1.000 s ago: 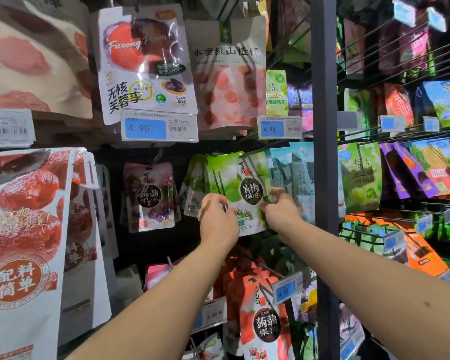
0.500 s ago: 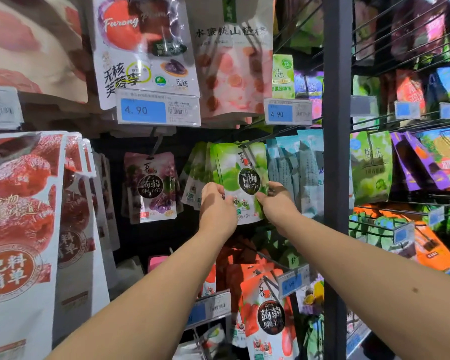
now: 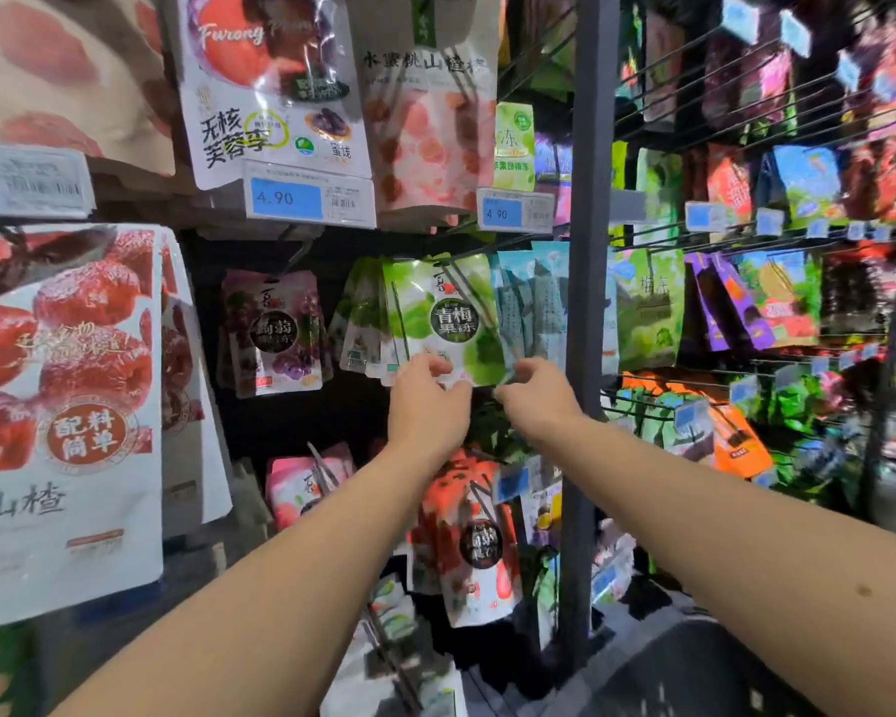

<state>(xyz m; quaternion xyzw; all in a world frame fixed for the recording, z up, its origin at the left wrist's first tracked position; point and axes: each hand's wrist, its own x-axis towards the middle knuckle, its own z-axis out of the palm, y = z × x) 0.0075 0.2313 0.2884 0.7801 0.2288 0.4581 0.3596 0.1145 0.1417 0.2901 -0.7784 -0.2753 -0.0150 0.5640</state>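
By the near left hand [image 3: 428,401] and right hand [image 3: 536,393], the bottom corners of the glossy green plastic snack pouch with a round dark label [image 3: 446,318] are being pinched, while farther back it is being carried on a wire peg [image 3: 469,295] left of the dark metal post [image 3: 588,251], so hanging seems nearly done, with only release remaining.

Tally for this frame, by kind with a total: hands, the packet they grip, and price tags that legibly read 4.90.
hands: 2, left hand and right hand
green packet gripped at its bottom corners: 1
price tags reading 4.90: 2
Total: 5
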